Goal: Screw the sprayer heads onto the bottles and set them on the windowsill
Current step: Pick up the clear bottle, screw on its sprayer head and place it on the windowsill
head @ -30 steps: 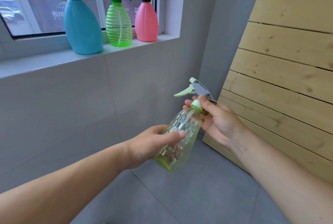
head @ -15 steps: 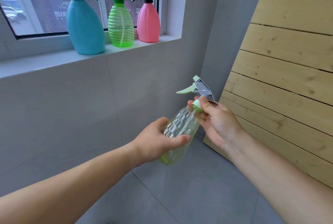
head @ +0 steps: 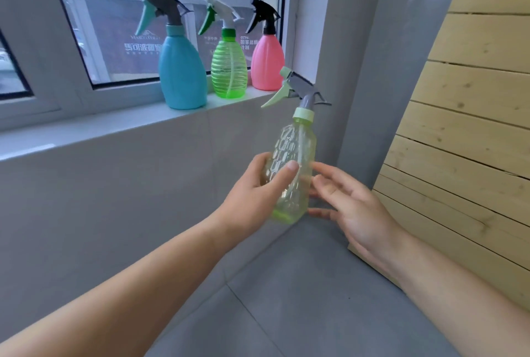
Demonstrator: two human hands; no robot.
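**Soft daylight, wide-angle warp**

The scene is bright and evenly lit by daylight from the window point(head: 129, 41) at upper left. Shadows are faint and soft-edged; the tiled wall below the windowsill point(head: 86, 133) sits a shade darker than its pale, lit top. The translucent green bottle point(head: 229, 69) glows with light passing through it, and the clear bottle point(head: 292, 167) shows small bright glints. Printed signs behind the glass read hazy. Straight lines bow toward the frame edges, notably the wooden boards point(head: 473, 127). The forearms near the bottom corners look slightly soft.
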